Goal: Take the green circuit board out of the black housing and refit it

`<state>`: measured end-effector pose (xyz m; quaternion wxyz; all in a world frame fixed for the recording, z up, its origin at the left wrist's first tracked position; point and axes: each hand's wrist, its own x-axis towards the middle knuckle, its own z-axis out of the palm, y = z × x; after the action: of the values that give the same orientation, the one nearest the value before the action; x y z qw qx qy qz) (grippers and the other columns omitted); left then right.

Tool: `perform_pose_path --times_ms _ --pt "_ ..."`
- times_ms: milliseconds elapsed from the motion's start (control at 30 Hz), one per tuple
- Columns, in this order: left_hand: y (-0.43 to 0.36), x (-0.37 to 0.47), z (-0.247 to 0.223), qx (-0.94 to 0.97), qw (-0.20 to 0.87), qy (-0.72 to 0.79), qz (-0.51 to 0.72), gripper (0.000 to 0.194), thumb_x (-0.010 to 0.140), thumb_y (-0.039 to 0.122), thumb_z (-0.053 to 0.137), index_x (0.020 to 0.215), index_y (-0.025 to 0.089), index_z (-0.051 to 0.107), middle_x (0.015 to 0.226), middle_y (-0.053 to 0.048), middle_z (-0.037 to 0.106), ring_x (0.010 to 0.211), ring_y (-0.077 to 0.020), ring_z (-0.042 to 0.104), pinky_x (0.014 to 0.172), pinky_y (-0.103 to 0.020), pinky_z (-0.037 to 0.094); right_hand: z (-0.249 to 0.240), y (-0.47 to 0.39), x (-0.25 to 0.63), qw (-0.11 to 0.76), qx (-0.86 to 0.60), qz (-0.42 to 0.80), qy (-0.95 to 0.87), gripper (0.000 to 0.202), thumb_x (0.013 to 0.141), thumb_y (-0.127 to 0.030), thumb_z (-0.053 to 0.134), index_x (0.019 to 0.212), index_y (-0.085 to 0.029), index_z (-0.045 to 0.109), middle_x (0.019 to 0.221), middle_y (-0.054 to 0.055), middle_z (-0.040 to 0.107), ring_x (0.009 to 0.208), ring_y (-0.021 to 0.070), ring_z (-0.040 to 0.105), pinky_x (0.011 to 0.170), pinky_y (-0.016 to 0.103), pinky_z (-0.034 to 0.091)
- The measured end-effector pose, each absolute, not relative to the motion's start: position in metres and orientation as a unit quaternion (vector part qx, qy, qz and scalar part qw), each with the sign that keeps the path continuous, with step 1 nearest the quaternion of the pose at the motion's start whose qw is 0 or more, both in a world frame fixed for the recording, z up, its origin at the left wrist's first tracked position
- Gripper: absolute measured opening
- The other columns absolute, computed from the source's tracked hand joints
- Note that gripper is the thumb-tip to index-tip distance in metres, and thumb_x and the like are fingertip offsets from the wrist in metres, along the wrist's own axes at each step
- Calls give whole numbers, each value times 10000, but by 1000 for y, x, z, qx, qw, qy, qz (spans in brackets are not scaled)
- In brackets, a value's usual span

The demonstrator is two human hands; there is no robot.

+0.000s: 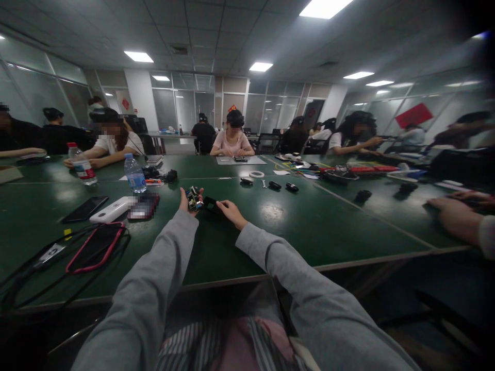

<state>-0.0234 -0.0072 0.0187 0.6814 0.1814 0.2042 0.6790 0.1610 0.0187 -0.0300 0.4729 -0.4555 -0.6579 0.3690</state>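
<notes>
The left hand's (187,208) fingers are curled around a small circuit board (194,198), which stands up between the thumb and the other fingers, above the tabletop (247,252). The right hand's (233,214) fingers are pinched on the near end of a flat black piece (210,204), whose other end lies right beside the board; whether the two touch cannot be told. Both forearms wear grey sleeves (150,268).

Beyond the right hand lie three small black objects (274,185), a small wrench-shaped piece (264,184) between two of them, and a white ring (257,174). Left of the left hand are a dark red phone (143,206), an oblong white device (112,209) and a black smartphone (85,209), with a pink-edged phone (96,248) nearer, black cable (27,268) beside it. A blue-capped bottle (134,174) and a red-capped bottle (82,166) stand behind. Across sits a person in a pale pink top (232,141) at a light mat (228,161); at the right edge rests another person's hand (460,217).
</notes>
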Motion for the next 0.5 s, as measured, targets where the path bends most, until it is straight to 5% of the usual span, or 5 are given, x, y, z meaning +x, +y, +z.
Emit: perform_pose_path --times_ms 367,500 --pt "-21 -19 32 231 729 180 618 573 856 621 304 1077 176 589 984 -113 639 501 -60 499 435 -181 424 -28 21 163 439 -442 337 -706 344 785 -508 528 799 -203 685 765 10 641 762 162 569 803 324 429" --pt "-21 -16 34 232 716 204 626 555 854 618 320 1068 184 593 966 -103 646 498 -62 506 445 -186 431 -17 13 165 502 -456 266 -685 291 829 -426 481 883 -200 657 852 39 638 840 178 552 857 342 412"
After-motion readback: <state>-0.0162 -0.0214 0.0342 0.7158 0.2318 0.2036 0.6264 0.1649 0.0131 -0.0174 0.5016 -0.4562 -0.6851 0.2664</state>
